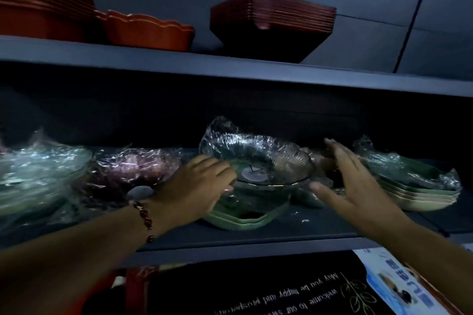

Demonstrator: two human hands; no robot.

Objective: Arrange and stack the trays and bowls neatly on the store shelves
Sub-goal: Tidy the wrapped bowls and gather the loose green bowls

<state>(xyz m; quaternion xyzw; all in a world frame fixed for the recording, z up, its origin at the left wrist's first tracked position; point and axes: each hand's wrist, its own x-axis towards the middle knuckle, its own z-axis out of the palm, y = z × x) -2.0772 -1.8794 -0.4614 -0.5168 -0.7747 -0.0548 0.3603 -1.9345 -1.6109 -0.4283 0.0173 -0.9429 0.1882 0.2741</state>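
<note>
A plastic-wrapped stack of green bowls (258,169) stands in the middle of the lower shelf (256,240), on top of a green tray stack (240,221). My left hand (194,186), with a bead bracelet at the wrist, holds the stack's left side, fingers curled against the wrap. My right hand (350,181) hovers at the stack's right side with fingers straight and spread; it is blurred, and contact cannot be made out.
On the same shelf lie a wrapped purple bowl stack (133,169), a wrapped pale green stack (38,169) at far left and wrapped green trays (419,186) at right. The upper shelf (179,61) holds orange trays (38,7), a scalloped orange dish (151,30) and dark red square bowls (273,23).
</note>
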